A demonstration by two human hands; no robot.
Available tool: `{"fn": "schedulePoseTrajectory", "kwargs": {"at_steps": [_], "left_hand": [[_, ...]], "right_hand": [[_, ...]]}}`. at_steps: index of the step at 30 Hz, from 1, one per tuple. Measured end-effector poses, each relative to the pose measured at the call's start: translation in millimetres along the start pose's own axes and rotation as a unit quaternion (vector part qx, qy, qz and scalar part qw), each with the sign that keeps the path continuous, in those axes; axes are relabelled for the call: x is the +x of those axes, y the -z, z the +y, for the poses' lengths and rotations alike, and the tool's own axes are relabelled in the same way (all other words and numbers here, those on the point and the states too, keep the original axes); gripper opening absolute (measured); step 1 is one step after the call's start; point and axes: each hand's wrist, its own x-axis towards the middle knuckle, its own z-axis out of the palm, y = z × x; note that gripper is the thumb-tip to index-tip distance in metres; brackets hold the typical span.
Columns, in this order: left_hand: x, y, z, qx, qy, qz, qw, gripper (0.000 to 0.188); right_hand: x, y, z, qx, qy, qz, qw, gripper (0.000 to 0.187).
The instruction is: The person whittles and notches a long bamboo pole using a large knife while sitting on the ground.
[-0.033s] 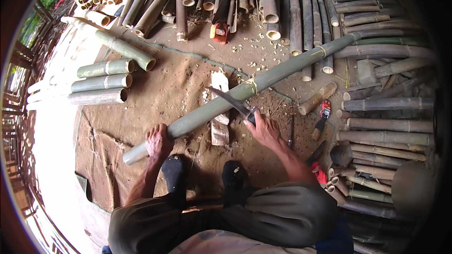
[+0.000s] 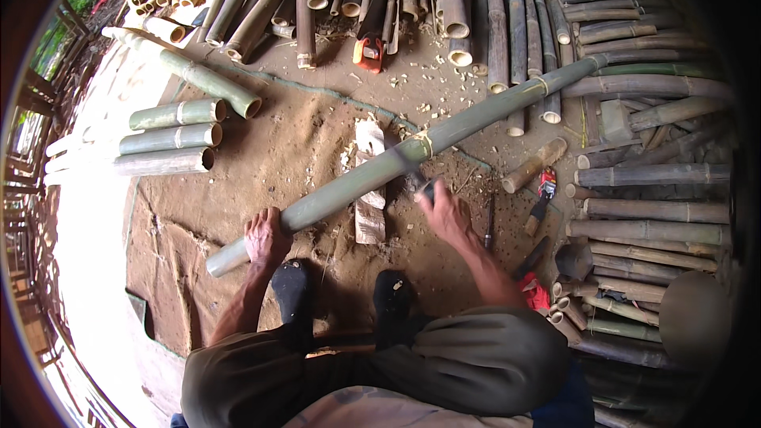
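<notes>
The green bamboo pole (image 2: 349,188) lies slantwise across the work area, its near end low on the left, crossing over a pale, roughly notched wooden block (image 2: 370,223). The left hand (image 2: 267,238) grasps it near that end, fingers curled over the top. The right hand (image 2: 449,216) is closed around the dark handle of a knife (image 2: 406,160), whose blade overlaps the pole just short of a pale joint (image 2: 426,143); the blade is blurred, so I can't tell whether its edge touches the bamboo.

To work cleanly here, I'd keep the left hand well back as it is, press the pole firmly onto the block so that it cannot roll, and make each stroke over that support. A steady wrist and an even blade angle should help most, with the edge kept away from the feet (image 2: 292,289) below.

Around this lie a brown cloth mat (image 2: 277,147), scattered pale chips (image 2: 412,83), three short bamboo lengths (image 2: 170,140) on the left, an orange-handled saw (image 2: 369,55) beyond and stacked poles (image 2: 658,210) along the right
</notes>
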Motion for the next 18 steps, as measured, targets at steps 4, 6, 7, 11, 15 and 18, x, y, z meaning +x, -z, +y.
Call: {"fn": "schedulePoseTrajectory", "kwargs": {"at_steps": [4,6,7,11,15,18], "left_hand": [[1,5,-11,-0.009,0.001,-0.015,1.000,0.029],[5,11,-19,-0.018,0.007,-0.027,0.999,0.030],[4,14,-20,-0.020,0.005,-0.038,0.999,0.030],[21,33,6,-0.058,0.036,-0.096,0.993,0.035],[21,44,-3,-0.083,0.064,-0.146,0.984,0.040],[30,40,6,-0.083,-0.032,-0.066,0.994,0.043]], "right_hand": [[12,2,-6,0.110,-0.116,0.067,0.985,0.049],[1,-4,-13,-0.057,0.088,0.013,0.994,0.049],[4,3,-17,0.057,-0.019,-0.058,0.997,0.049],[19,-9,12,0.195,-0.199,0.178,0.944,0.050],[3,5,-7,-0.015,0.020,-0.056,0.998,0.054],[26,-10,18,0.203,-0.199,0.196,0.939,0.056]]}}
